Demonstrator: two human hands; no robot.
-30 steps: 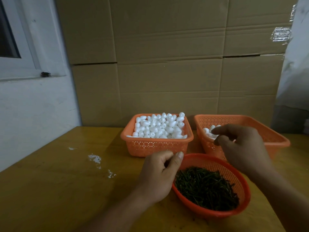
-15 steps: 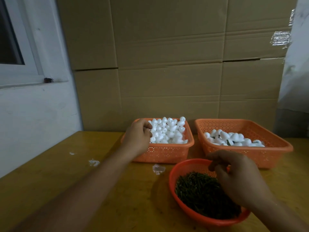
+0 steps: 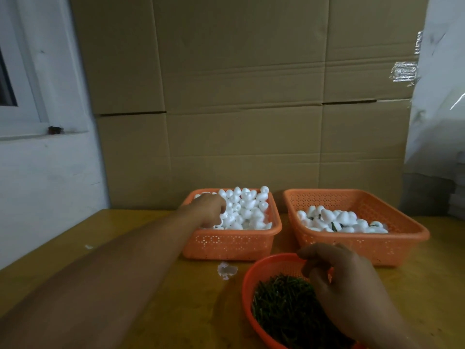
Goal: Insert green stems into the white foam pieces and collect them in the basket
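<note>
Left hand (image 3: 210, 210) reaches over the near-left corner of the left orange basket (image 3: 231, 244), fingers curled down into the heap of white foam pieces (image 3: 247, 210); whether a piece is actually pinched cannot be told, fingertips are buried in the pile. Forearm stretches across the wooden table (image 3: 141, 298) from lower left.

Right hand (image 3: 344, 280) hangs over the round red-orange colander (image 3: 247, 285), fingers bent with thumb and forefinger drawn close above the green stems (image 3: 279, 303); grip on a stem too dark to confirm. Stems fill the colander as a dark tangled heap, partly hidden under the hand.

Right orange basket (image 3: 352, 248) sits just beside the left one, behind the colander. It holds a shallow layer of finished foam pieces (image 3: 337, 221), a few green stem ends poking out among them. Left basket is heaped well above its rim with plain foam.

Small white scrap (image 3: 227, 270) lies on the table between the left basket and the colander. Another white fleck (image 3: 88, 246) sits near the table's left edge. Stacked cardboard boxes (image 3: 239, 102) form the backdrop behind both baskets. White wall with a window frame (image 3: 37, 96) at left, pale plastic sheeting (image 3: 440, 109) at right.
</note>
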